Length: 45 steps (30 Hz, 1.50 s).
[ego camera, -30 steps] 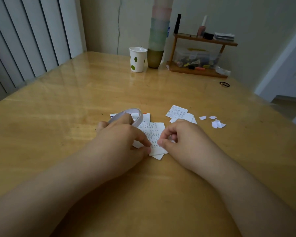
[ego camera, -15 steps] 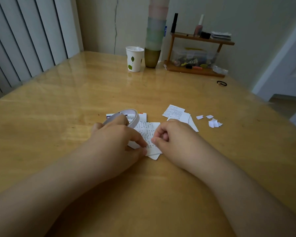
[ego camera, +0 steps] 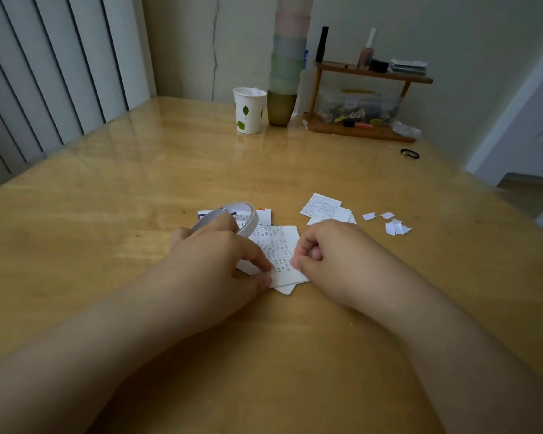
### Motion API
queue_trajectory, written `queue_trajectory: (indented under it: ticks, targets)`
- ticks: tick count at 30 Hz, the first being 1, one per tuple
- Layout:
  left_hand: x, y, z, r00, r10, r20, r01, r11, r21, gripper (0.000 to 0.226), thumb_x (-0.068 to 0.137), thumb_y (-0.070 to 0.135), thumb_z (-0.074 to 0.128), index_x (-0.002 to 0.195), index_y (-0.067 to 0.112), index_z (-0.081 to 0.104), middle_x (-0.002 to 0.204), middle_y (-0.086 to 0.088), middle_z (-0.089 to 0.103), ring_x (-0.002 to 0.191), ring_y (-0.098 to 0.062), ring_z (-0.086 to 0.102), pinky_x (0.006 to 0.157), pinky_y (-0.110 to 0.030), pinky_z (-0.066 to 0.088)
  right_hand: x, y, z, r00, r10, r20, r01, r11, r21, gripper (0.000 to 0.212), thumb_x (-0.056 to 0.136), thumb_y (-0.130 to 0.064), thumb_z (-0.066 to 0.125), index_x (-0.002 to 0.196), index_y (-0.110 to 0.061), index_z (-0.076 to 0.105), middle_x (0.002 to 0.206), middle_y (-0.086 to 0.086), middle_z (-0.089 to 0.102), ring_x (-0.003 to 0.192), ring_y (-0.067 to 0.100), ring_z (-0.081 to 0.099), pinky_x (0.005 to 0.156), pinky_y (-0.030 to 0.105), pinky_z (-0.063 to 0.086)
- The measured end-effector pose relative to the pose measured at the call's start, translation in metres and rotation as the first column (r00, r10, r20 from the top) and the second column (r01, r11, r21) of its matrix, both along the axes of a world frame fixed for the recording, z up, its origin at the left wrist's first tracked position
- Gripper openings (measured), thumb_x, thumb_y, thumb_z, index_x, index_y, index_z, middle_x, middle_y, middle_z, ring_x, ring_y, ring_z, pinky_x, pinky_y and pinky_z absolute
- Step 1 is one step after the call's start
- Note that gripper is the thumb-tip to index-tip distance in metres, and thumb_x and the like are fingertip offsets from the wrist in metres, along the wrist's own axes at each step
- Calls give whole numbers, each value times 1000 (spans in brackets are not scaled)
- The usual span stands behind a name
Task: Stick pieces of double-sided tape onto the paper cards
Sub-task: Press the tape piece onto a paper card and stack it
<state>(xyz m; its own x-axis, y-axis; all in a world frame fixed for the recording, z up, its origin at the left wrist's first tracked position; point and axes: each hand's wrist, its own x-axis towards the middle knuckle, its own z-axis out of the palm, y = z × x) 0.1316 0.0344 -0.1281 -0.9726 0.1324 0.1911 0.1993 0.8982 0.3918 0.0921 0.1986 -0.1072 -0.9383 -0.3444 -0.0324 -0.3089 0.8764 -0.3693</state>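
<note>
A white roll of double-sided tape [ego camera: 245,219] stands on edge in my left hand [ego camera: 213,261], whose fingers curl round it while thumb and forefinger reach down to the printed paper card [ego camera: 278,255] on the table. My right hand [ego camera: 333,258] is curled, its thumb and fingertips pinching at the card's right edge; what they pinch is too small to see. More cards lie underneath. Two further printed cards [ego camera: 323,208] rest to the right.
Small white peeled backing scraps [ego camera: 392,225] lie right of the cards. At the far edge of the wooden table [ego camera: 138,189] stand a paper cup [ego camera: 249,111], a stack of cups [ego camera: 286,76], a wooden shelf [ego camera: 367,101] and a black hair tie [ego camera: 409,154].
Both hands stay over the card; my right hand's fingertips have shifted slightly nearer my left thumb. The view has tilted a little.
</note>
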Motion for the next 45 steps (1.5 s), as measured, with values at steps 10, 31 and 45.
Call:
queue_trajectory:
  ticks: [10,31,45]
  targets:
    - [1,1,1,1000,3,-10,-3,1000,-7,20,85,53,53,101,47,63,114,11,42,105,-4,41,86,-23,16,1,-12,-7,998,-19,-65,15,999,-50,14,95,-28,53,87,-19,62,87,-5,50,81,10,47,61,26,34]
    - [2,-2,1,999,-20,28,20,1000,16,17,85,53,51,99,50,60,110,18,42,118,-1,39,86,-23,15,8,13,2,993,-114,-12,115,991,69,14,90,-26,57,88,-17,67,82,-1,66,78,15,61,64,26,47]
    - [2,-7,14,997,62,-41,-35,876,480,47,98,16,37,133,48,35,97,16,55,79,5,55,65,-9,40,21,7,3,995,70,-72,-80,986,-149,34,93,-12,46,115,-34,60,101,-17,70,77,-14,53,65,1,38]
